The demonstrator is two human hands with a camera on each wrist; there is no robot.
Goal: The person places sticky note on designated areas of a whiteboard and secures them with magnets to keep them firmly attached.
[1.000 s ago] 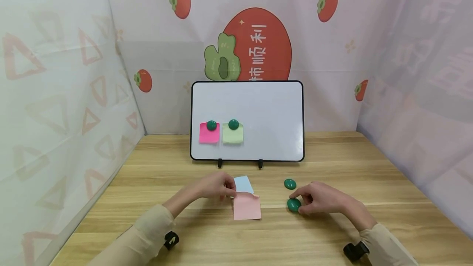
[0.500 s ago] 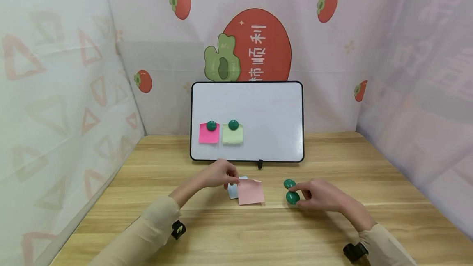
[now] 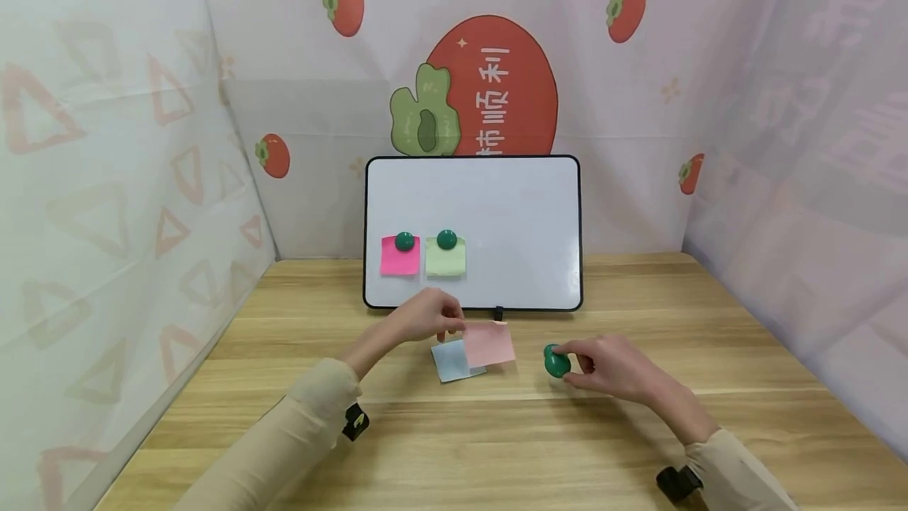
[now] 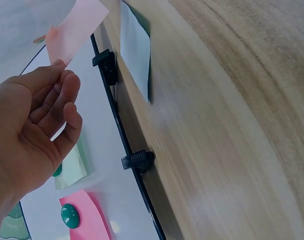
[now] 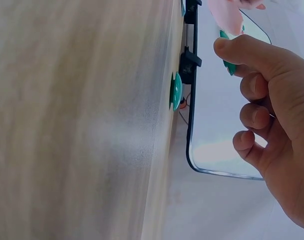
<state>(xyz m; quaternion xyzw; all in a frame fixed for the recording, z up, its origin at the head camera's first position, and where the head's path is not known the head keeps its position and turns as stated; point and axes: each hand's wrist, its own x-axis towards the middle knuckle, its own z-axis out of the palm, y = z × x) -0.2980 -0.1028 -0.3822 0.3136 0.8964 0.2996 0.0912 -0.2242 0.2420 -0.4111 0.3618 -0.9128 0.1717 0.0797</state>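
My left hand (image 3: 429, 314) pinches a light pink sticky note (image 3: 489, 344) by its upper left corner, between thumb and forefinger. In the head view the note overlaps a light blue sticky note (image 3: 450, 361), which lies on the table; in the left wrist view the pink note (image 4: 77, 30) hangs off the fingertips. My right hand (image 3: 610, 369) pinches a round green magnet (image 3: 557, 365) between thumb and forefinger. A second green magnet (image 5: 176, 91) rests on the table, mostly covered by the held one in the head view.
Behind the hands a black-framed whiteboard (image 3: 521, 219) stands on black clips (image 4: 138, 160). On its left side, green magnets hold a bright pink note (image 3: 400, 260) and a pale green note (image 3: 445, 262). Printed cloth (image 3: 298, 46) walls the wooden table (image 3: 454, 448).
The left hand has carried the light pink note up and toward the board, uncovering more of the blue note. The right hand has raised its magnet slightly, toward the other magnet in view.
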